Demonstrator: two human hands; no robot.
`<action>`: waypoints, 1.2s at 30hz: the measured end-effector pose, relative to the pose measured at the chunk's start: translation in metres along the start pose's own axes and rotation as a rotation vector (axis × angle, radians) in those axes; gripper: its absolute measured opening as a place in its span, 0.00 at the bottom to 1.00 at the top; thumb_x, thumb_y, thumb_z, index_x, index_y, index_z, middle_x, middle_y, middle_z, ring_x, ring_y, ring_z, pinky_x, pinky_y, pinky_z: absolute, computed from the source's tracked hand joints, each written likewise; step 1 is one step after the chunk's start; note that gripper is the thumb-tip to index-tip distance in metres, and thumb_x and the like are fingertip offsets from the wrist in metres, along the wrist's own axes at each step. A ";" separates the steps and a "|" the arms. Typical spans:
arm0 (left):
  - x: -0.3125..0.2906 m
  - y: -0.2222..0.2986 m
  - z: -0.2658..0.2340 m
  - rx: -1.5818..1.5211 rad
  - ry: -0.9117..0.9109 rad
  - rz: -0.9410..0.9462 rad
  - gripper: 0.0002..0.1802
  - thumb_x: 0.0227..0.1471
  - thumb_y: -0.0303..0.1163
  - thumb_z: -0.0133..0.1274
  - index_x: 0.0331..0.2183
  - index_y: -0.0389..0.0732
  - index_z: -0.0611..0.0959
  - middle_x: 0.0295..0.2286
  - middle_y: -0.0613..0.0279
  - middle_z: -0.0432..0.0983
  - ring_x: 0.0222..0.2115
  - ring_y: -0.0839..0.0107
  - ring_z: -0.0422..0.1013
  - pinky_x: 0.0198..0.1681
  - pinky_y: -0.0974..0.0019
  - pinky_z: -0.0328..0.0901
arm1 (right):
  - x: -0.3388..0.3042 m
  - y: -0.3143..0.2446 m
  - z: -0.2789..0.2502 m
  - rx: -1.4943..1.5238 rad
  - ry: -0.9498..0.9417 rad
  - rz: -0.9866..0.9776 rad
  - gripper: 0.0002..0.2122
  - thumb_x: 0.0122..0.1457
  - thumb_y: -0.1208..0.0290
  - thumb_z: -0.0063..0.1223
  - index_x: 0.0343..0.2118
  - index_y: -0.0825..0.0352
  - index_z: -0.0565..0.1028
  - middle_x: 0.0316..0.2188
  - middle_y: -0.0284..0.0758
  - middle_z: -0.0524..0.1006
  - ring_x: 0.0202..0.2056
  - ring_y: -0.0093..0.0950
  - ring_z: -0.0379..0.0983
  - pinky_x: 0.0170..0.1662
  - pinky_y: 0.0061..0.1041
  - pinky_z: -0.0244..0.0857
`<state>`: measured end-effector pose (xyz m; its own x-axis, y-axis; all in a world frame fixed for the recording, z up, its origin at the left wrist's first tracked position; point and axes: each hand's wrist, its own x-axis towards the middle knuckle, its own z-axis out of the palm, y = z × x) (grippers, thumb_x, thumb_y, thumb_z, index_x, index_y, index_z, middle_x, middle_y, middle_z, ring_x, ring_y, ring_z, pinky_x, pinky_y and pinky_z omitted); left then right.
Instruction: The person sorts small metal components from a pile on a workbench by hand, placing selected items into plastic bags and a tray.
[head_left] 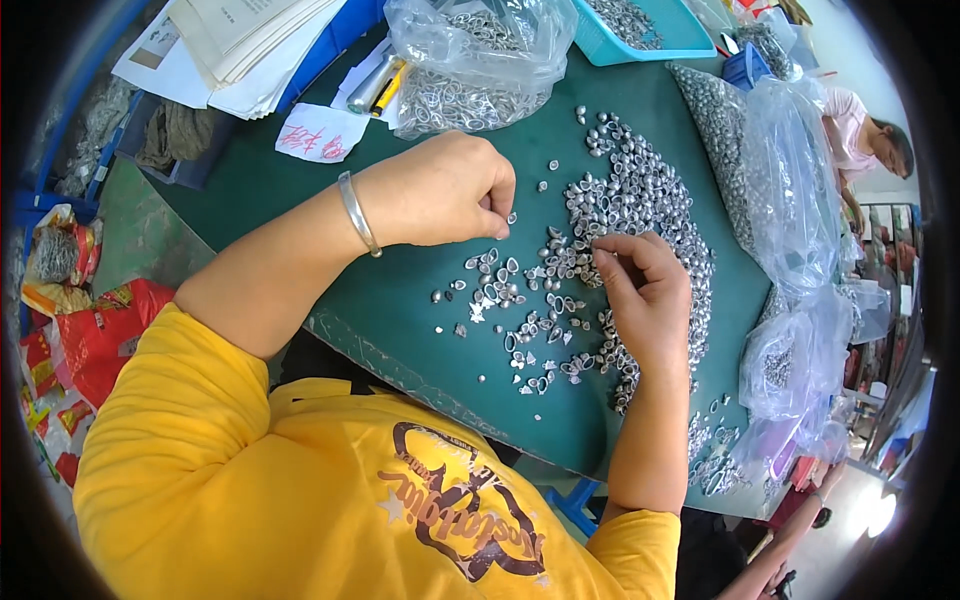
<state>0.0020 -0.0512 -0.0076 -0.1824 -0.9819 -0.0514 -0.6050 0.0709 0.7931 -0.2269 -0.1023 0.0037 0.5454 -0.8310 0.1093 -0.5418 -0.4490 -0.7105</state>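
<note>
A heap of small silver-grey metal pieces [640,190], some rounded and some ring-like, spreads over the green tabletop. My left hand [440,190], with a silver bangle at its wrist, is closed above the table left of the heap. At its fingertips shows a small metal piece [512,217], which it seems to pinch. My right hand [650,290] reaches in at the heap's near left part, thumb and fingers drawn together; what lies between them is hidden. Below and between the hands lies a looser scatter of metal rings and beads [492,285].
Clear plastic bags of metal parts [475,100] stand at the back, beside a turquoise tray [640,45]. More filled bags [790,190] line the right side. A yellow-and-black cutter [388,90] and a marked paper slip [320,133] lie back left. Other people are at right.
</note>
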 end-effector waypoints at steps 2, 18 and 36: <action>0.000 -0.001 0.002 -0.004 -0.050 -0.005 0.07 0.35 0.27 0.59 0.21 0.35 0.79 0.20 0.59 0.70 0.21 0.70 0.69 0.25 0.70 0.64 | 0.000 -0.006 0.002 -0.101 -0.101 -0.176 0.07 0.46 0.81 0.53 0.30 0.67 0.76 0.21 0.37 0.68 0.22 0.30 0.67 0.25 0.24 0.61; 0.008 0.000 0.009 -0.810 -0.091 -0.255 0.06 0.41 0.20 0.47 0.28 0.33 0.74 0.22 0.61 0.72 0.18 0.80 0.65 0.19 0.81 0.59 | 0.027 0.008 0.006 -0.205 0.047 -0.081 0.04 0.49 0.79 0.49 0.29 0.71 0.74 0.23 0.40 0.71 0.24 0.34 0.69 0.29 0.27 0.63; 0.043 0.007 0.047 0.058 0.283 0.334 0.06 0.38 0.24 0.54 0.26 0.38 0.79 0.22 0.57 0.68 0.24 0.62 0.68 0.28 0.65 0.63 | 0.024 0.016 0.002 -0.209 -0.064 -0.123 0.06 0.44 0.75 0.57 0.27 0.67 0.76 0.21 0.40 0.71 0.23 0.36 0.69 0.28 0.29 0.64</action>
<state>-0.0465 -0.0849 -0.0330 -0.1609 -0.9124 0.3764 -0.5927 0.3943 0.7024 -0.2211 -0.1287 -0.0066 0.6512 -0.7464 0.1373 -0.5855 -0.6092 -0.5349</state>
